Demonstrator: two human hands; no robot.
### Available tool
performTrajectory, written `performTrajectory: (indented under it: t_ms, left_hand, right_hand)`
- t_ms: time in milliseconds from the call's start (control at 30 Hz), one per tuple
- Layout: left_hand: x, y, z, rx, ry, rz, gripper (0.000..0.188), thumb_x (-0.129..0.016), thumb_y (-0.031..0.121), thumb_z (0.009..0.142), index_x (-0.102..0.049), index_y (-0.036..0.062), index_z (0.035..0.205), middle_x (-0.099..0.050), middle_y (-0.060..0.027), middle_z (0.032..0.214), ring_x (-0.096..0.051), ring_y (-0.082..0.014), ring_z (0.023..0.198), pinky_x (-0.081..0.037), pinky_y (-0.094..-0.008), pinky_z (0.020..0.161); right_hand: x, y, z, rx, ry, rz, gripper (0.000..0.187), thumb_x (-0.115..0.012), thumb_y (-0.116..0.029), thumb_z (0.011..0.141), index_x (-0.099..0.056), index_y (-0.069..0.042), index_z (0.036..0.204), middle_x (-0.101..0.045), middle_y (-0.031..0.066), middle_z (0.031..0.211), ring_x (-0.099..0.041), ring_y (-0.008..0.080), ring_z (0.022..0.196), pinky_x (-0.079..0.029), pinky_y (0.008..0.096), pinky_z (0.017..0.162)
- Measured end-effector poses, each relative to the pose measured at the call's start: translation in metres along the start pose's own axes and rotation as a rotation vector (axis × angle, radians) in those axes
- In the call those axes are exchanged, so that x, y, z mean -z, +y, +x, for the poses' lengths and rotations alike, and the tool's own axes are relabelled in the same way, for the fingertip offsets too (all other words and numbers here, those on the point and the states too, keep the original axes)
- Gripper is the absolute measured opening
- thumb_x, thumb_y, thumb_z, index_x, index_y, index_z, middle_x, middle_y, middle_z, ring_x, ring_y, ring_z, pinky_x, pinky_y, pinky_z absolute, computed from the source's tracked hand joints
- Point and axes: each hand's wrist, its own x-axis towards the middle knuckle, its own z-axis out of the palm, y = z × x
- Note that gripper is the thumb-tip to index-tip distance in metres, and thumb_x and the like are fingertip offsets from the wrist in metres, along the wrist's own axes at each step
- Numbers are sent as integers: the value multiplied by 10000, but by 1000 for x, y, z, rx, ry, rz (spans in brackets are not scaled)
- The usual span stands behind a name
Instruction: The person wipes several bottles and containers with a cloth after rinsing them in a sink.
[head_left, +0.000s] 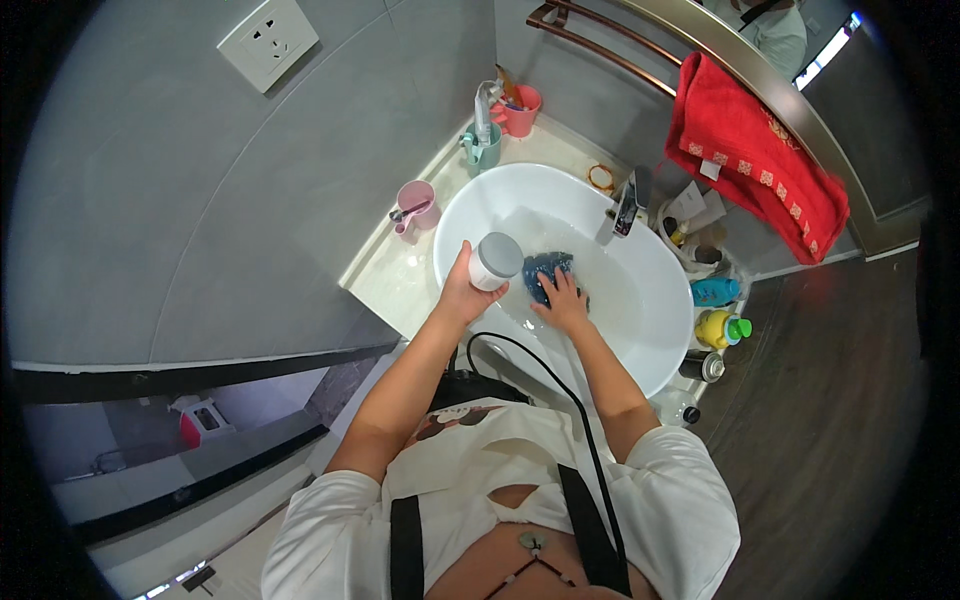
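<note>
Over the left side of the white oval washbasin [650,365], my left hand [462,290] is closed around a white jar with a grey lid [497,255]. A dark blue cloth [546,267] lies wet in shallow water near the middle of the basin. On its lower right part rests my right hand [563,303], fingers spread and pointing away from me. The underside of the cloth, beneath that hand, is hidden.
Behind the basin stands a dark tap [630,203]. Pink [418,204], teal [482,150] and coral [520,112] cups line the left and back counter. Several bottles, including a yellow one [715,329], crowd the right edge. A red towel [750,160] hangs from a copper-coloured rail [610,50].
</note>
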Motion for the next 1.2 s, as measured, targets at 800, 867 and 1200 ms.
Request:
performTrajectory:
  t_ms: [800, 867, 1200]
  left_hand:
    - [-45, -6, -5, 5, -45, 156, 423, -429, 422, 877, -446, 136, 1188, -529, -60, 1115, -516, -208, 987, -404, -410, 815]
    - [-46, -9, -7, -2, -51, 208, 411, -433, 415, 878, -458, 135, 1177, -530, -54, 1106, -523, -206, 977, -408, -403, 815]
    - [-74, 2, -22, -295, -215, 296, 443, -470, 412, 878, -443, 123, 1212, -506, -66, 1078, -519, -204, 954, -429, -411, 808]
  right_hand:
    - [162, -84, -56, 464, 477, 401, 384, -599, -166, 743, -562, -124, 1123, -467, 91, 1244, -510, 309, 998, -426, 368, 836]
    - [160, -88, -49, 355, 580, 410, 335, -566, -200, 771, -579, -130, 1098, -490, 82, 1208, -517, 296, 986, -436, 370, 813]
    - [113, -42, -16, -14, 560, 644, 297, -485, -285, 860, -608, -68, 1019, -590, 127, 1014, -567, 311, 915, -441, 370, 779]
